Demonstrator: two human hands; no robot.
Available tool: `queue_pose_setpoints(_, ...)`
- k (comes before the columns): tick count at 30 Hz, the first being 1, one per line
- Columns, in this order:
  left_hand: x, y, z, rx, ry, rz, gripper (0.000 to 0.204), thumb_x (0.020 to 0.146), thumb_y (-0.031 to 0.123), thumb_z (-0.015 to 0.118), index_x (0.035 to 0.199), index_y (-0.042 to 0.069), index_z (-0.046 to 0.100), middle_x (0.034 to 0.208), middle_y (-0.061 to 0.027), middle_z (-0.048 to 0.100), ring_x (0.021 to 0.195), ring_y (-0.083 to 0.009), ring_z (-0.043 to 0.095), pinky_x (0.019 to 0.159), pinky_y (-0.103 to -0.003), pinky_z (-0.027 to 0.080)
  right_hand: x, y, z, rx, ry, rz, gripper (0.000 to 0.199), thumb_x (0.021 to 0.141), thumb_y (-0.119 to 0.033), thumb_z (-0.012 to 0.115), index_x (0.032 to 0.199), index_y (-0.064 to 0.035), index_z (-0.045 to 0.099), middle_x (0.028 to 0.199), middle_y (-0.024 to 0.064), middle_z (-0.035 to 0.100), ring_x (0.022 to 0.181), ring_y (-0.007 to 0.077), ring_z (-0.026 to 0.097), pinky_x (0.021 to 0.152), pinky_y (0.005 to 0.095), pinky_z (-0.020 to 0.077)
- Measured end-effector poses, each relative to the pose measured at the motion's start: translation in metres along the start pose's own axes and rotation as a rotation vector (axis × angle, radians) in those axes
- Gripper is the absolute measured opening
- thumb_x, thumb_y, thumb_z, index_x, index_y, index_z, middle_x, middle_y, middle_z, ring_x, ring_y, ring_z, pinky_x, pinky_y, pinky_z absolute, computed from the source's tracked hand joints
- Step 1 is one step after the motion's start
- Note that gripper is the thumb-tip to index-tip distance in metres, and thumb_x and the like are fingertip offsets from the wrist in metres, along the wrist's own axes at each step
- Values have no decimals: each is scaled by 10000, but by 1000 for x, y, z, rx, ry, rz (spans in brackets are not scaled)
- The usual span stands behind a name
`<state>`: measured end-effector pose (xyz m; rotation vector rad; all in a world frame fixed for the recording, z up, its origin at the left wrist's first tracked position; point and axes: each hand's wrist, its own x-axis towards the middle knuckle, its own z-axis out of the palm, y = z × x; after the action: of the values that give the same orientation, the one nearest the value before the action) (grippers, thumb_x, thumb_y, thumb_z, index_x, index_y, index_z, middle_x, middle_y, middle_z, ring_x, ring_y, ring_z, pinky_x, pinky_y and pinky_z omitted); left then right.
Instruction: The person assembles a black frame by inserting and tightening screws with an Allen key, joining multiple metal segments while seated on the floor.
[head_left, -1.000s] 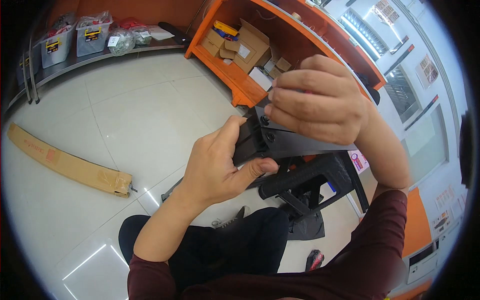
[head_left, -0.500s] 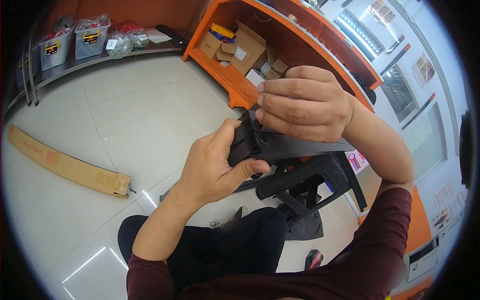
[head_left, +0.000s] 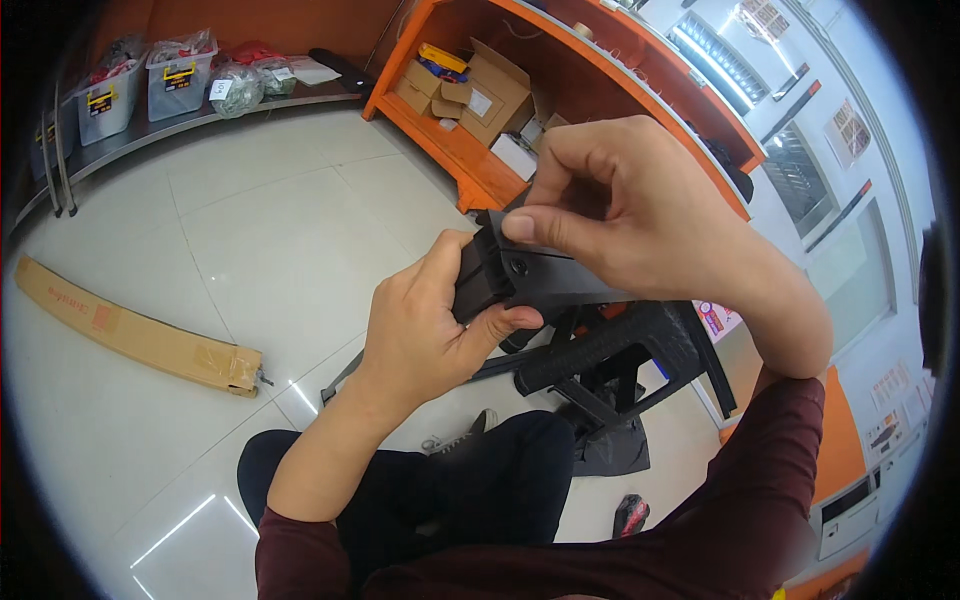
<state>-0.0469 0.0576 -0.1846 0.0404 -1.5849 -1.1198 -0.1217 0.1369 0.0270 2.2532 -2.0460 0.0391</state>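
A long black box-shaped part (head_left: 565,287) is held up in front of me, its ribbed end facing left and a round dark screw or hole showing on its side. My left hand (head_left: 418,325) wraps that end, thumb below and fingers behind. Over the top edge, my right hand (head_left: 635,220) is closed in a pinch, its thumb against the part near the end. Whatever lies between those fingertips is hidden. Beneath the part stands a black stool-like frame (head_left: 620,350).
A long cardboard box (head_left: 140,330) lies on the tiled floor at left. Clear bins (head_left: 180,85) and plastic bags sit on a low shelf behind. An orange shelf unit (head_left: 430,140) with cartons is ahead. Black sheeting (head_left: 610,455) and a small dark red package (head_left: 630,515) lie at lower right.
My right hand has rotated, so its thumb now faces me and presses near the part's end, covering one of two round spots seen before. My left hand keeps its hold.
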Motion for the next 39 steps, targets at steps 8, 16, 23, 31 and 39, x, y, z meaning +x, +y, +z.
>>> queue_pose_setpoints(8,2,-3,-5,17,22,18,697,836,662,712,1065,22,561,774,-135,681,690,-327,715,596,-363,531,9,-10,0,120,24,87,187,850,-146,779,793,10,693,660,139,651,623,287,657,583,363,498)
queue_pose_setpoints(16,3,-1,-6,-1,14,16,686,851,654,702,1094,27,566,788,-135,690,710,-345,718,609,-375,536,-4,40,-6,-308,-1,-766,539,727,-60,727,1242,80,656,1024,171,641,888,299,659,740,382,556)
queue_pose_setpoints(23,4,-2,-7,-1,-9,2,684,850,652,704,1081,24,557,787,-135,689,698,-339,713,607,-369,534,20,61,-1,-869,289,-1281,451,750,-123,715,1140,102,708,927,90,596,819,198,602,669,321,514)
queue_pose_setpoints(31,2,-5,-2,6,18,18,656,848,646,709,1043,37,560,763,-117,679,666,-320,704,585,-346,520,28,51,-3,-823,279,-1315,331,728,-169,739,975,50,722,849,54,557,760,187,572,617,308,468)
queue_pose_setpoints(39,1,0,-2,26,42,43,638,836,646,719,1031,59,562,734,-107,667,643,-326,695,565,-349,514,30,34,0,-493,54,-988,228,776,-216,752,818,-32,626,788,65,550,675,222,603,555,367,486)
